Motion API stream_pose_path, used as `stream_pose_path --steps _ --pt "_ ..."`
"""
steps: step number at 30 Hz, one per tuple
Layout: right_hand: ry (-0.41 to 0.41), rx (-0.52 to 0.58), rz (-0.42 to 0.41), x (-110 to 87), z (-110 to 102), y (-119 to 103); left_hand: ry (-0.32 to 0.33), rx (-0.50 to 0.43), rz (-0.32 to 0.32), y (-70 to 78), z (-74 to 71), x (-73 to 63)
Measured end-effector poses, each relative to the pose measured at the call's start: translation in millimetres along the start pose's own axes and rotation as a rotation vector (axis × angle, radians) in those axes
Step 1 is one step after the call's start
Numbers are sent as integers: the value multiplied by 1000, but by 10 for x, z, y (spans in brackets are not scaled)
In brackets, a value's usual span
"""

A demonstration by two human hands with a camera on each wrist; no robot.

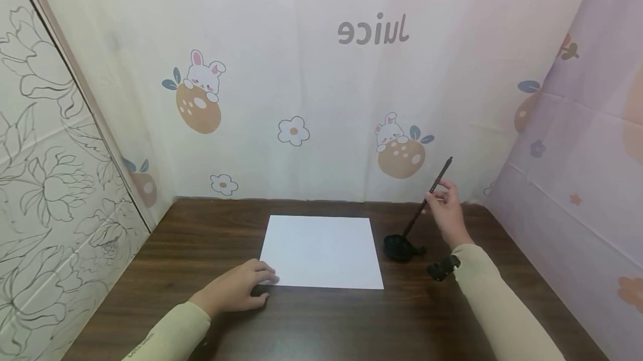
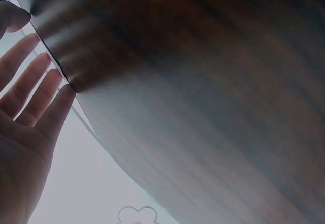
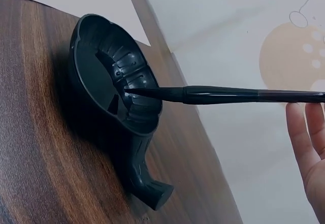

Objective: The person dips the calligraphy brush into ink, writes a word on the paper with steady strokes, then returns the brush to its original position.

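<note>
My right hand (image 1: 447,210) pinches the upper shaft of a dark writing brush (image 1: 427,199), which slants down to the left. In the right wrist view the brush's pointed black tip (image 3: 152,94) is inside a black, scalloped ink dish (image 3: 109,117) with a stubby curved handle. Dark liquid shows in the dish. My left hand (image 1: 238,288) lies at the near left corner of a blank white sheet of paper (image 1: 321,252), its fingers stretched out over that corner. The left wrist view shows these fingers (image 2: 33,89) spread and nearly straight along the sheet's edge.
The dark wooden table (image 1: 321,327) carries the paper in its middle and the dish just right of it. A printed curtain (image 1: 301,71) hangs behind the table's far edge, with more fabric at both sides. A black device (image 1: 442,268) is strapped at the right wrist.
</note>
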State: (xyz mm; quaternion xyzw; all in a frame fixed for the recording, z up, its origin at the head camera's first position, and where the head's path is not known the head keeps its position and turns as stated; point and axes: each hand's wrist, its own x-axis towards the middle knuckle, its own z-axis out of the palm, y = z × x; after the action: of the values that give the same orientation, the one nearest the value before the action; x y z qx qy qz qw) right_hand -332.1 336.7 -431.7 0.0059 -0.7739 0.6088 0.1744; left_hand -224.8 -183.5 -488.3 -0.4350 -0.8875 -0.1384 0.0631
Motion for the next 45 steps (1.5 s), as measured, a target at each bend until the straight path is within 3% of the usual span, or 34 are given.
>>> stream_pose_path --steps 10,25,45 --pt "32 56 34 0 -47 3 -30 -14 -37 30 -26 1" --pt "68 39 83 20 -121 16 -17 -5 -20 15 -23 11" --pt "78 49 64 29 -160 23 -31 -9 -27 -6 1 4"
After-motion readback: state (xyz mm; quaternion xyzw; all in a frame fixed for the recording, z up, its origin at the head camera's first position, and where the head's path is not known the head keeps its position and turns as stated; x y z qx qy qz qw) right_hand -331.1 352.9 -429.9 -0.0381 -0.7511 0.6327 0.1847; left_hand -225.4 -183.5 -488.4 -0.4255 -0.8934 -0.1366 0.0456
